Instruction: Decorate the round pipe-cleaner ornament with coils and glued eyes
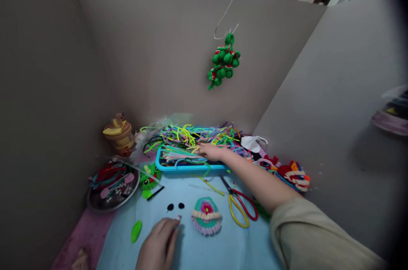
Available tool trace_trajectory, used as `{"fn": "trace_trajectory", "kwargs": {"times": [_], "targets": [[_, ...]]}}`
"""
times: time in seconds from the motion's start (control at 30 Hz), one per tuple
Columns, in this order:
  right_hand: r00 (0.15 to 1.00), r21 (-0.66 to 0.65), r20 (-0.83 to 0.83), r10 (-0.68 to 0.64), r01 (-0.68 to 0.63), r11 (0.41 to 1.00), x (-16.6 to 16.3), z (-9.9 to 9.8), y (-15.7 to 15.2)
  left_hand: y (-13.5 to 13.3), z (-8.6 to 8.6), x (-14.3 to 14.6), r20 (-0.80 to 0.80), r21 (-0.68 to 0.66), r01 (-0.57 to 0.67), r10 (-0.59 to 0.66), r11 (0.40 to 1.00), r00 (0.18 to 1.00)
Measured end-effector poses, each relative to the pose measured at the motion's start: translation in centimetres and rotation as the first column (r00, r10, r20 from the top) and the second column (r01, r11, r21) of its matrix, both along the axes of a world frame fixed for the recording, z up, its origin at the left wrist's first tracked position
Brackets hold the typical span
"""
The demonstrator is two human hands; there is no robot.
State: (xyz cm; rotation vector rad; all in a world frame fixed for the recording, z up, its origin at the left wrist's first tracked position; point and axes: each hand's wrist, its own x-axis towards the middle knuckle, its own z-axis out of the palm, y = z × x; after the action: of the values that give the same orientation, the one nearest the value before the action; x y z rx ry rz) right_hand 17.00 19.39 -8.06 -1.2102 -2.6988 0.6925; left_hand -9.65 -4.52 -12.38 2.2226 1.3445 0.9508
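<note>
My right hand reaches into a blue tray, its fingers stretched out over the fuzzy pipe cleaners there. I cannot see it gripping any. My left hand rests low over the blue table cover, fingers curled together. A tiny pale thing may be at its fingertips, too small to make out. Just beyond it lie two black ovals. To its right is a rounded piece made of pipe cleaners in pink, teal, cream and lilac. Scissors with red and yellow handles lie open beneath my right forearm.
A metal bowl with coloured strips stands at left, a brown basket-like container behind it. Near the bowl are a green frog-like piece and a bright green oval. A green bundle hangs on wire. Grey partitions enclose the table.
</note>
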Motion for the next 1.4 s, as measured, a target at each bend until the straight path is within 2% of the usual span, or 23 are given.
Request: {"fn": "trace_trajectory", "kwargs": {"times": [0.17, 0.33, 0.43, 0.53, 0.6, 0.7, 0.83, 0.93, 1.03, 1.2, 1.3, 1.4], "targets": [[0.999, 0.052, -0.004, -0.048, 0.048, 0.997, 0.2, -0.2, -1.1, -0.2, 0.1, 0.2, -0.023, 0.023, 0.017, -0.017, 1.000, 1.000], [0.994, 0.064, -0.063, -0.092, 0.096, 0.993, 2.3, 2.9, -2.2, -0.1, 0.0, 0.2, -0.058, -0.012, 0.027, -0.028, 1.000, 0.998], [0.962, 0.112, -0.090, -0.259, 0.269, 0.957, 3.1, 5.3, -0.4, -0.1, -0.2, 0.2, -0.064, -0.022, 0.031, -0.033, 0.999, 0.997], [0.889, 0.160, -0.067, -0.452, 0.457, 0.875, 2.7, 6.4, 2.5, -0.2, -0.1, 0.2, -0.070, -0.015, 0.031, -0.032, 0.999, 0.997], [0.844, 0.154, -0.009, -0.537, 0.532, 0.833, 1.9, 6.1, 4.1, -0.3, 0.0, 0.1, -0.076, -0.026, 0.029, -0.030, 0.999, 0.997], [0.784, 0.116, 0.095, -0.614, 0.604, 0.788, 0.5, 4.8, 5.7, -0.4, 0.2, 0.1, -0.081, -0.045, 0.024, -0.028, 0.999, 0.996], [0.737, 0.071, 0.161, -0.656, 0.655, 0.752, -0.3, 3.0, 6.1, -0.4, 0.5, 0.1, -0.089, -0.043, 0.028, -0.032, 0.999, 0.995], [0.722, 0.065, 0.141, -0.678, 0.676, 0.734, 0.1, 3.0, 6.0, -0.5, 0.7, 0.2, -0.098, -0.049, 0.019, -0.024, 0.999, 0.995], [0.705, 0.087, 0.076, -0.705, 0.699, 0.709, 1.2, 4.4, 5.8, -0.6, 0.8, 0.4, -0.091, -0.061, 0.017, -0.023, 0.998, 0.996], [0.682, 0.156, -0.053, -0.730, 0.728, 0.668, 3.6, 8.7, 5.0, -0.6, 0.7, 0.4, -0.067, -0.062, 0.002, -0.006, 0.998, 0.998], [0.696, 0.199, -0.077, -0.714, 0.713, 0.673, 4.5, 11.1, 3.6, -0.6, 0.7, 0.4, -0.055, -0.052, -0.012, 0.009, 0.999, 0.998], [0.712, 0.240, -0.023, -0.702, 0.686, 0.687, 4.8, 12.6, 1.5, -0.6, 0.9, 0.5, -0.055, -0.056, -0.024, 0.021, 0.998, 0.998]]}}
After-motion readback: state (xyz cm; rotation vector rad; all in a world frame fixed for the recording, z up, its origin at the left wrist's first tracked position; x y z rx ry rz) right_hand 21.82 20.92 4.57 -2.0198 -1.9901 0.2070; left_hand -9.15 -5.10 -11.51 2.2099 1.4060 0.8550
